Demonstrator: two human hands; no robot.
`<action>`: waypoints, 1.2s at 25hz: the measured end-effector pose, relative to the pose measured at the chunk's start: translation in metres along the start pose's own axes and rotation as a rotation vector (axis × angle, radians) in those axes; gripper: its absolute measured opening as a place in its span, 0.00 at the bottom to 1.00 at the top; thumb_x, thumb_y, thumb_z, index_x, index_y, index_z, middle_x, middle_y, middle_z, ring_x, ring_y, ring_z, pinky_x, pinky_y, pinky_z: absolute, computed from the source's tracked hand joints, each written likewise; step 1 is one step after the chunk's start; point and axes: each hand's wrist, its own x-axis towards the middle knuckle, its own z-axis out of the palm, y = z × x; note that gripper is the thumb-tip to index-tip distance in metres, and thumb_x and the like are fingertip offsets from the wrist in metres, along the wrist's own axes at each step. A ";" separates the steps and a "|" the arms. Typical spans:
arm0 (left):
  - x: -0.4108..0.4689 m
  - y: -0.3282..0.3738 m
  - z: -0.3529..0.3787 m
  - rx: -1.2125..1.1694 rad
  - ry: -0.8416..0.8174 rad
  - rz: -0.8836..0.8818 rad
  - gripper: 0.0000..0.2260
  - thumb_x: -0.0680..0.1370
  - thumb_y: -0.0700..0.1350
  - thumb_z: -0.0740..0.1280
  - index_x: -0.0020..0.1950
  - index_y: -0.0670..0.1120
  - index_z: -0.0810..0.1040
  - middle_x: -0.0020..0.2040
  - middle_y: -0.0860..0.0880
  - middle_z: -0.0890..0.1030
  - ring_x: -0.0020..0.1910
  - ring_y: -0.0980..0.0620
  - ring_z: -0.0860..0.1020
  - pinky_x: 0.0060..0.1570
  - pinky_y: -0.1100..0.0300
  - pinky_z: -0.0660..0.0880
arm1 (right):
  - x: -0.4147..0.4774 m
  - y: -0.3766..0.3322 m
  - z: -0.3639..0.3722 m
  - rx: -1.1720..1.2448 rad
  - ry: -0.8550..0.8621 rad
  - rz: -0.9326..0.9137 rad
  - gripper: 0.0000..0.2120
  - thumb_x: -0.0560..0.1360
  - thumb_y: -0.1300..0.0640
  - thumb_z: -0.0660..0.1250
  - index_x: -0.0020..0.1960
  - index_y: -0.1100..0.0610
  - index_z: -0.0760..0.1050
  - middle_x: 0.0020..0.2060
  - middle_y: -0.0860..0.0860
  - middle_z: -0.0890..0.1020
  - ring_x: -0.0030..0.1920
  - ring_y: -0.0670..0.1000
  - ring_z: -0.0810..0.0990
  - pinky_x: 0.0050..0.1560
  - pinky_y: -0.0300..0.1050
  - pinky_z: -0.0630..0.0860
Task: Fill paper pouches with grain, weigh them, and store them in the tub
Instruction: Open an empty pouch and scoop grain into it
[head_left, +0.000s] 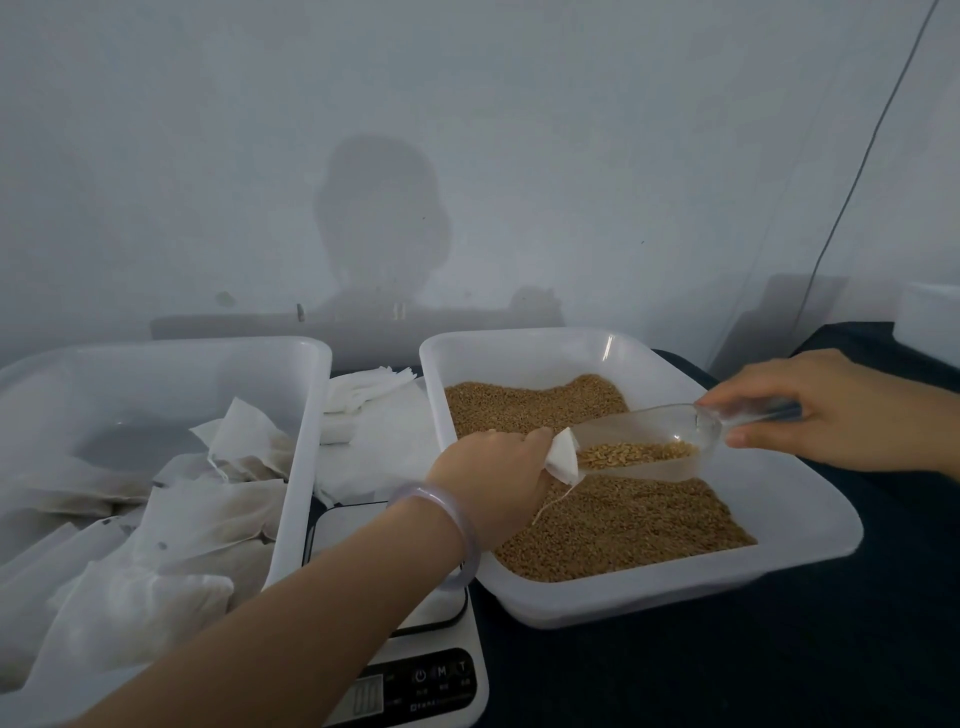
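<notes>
My left hand holds a small white paper pouch over the grain tray, with a string dangling below it. My right hand grips the handle of a clear plastic scoop that carries some grain, its mouth touching the pouch's opening. Brown grain covers the tray's floor. To the left stands a white tub with several filled pouches in it. A white digital scale sits in front between the two containers, partly under my left forearm.
A stack of empty white pouches lies on white paper behind the scale, between tub and tray. The table has a dark cloth. A pale wall rises close behind, a cable hangs at the right, and a white object stands at the far right.
</notes>
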 end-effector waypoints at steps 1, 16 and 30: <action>0.001 0.000 0.001 0.004 0.002 0.001 0.14 0.83 0.49 0.51 0.64 0.45 0.67 0.50 0.47 0.79 0.47 0.46 0.77 0.46 0.51 0.75 | 0.000 0.000 0.001 -0.001 0.001 0.001 0.22 0.63 0.34 0.62 0.56 0.36 0.77 0.49 0.31 0.80 0.53 0.32 0.76 0.58 0.38 0.71; 0.008 0.011 0.002 -0.460 -0.026 -0.218 0.28 0.66 0.65 0.69 0.59 0.50 0.69 0.45 0.54 0.76 0.43 0.52 0.76 0.44 0.57 0.78 | 0.014 -0.016 0.003 -0.316 0.050 -0.026 0.15 0.74 0.41 0.60 0.61 0.36 0.70 0.47 0.30 0.72 0.52 0.35 0.70 0.69 0.42 0.49; 0.002 0.012 0.013 -0.314 0.135 -0.231 0.20 0.70 0.62 0.64 0.48 0.48 0.64 0.35 0.58 0.66 0.34 0.60 0.64 0.62 0.54 0.68 | 0.040 -0.068 -0.010 -0.749 0.198 -0.186 0.18 0.77 0.49 0.62 0.66 0.40 0.71 0.54 0.44 0.78 0.60 0.48 0.71 0.72 0.50 0.33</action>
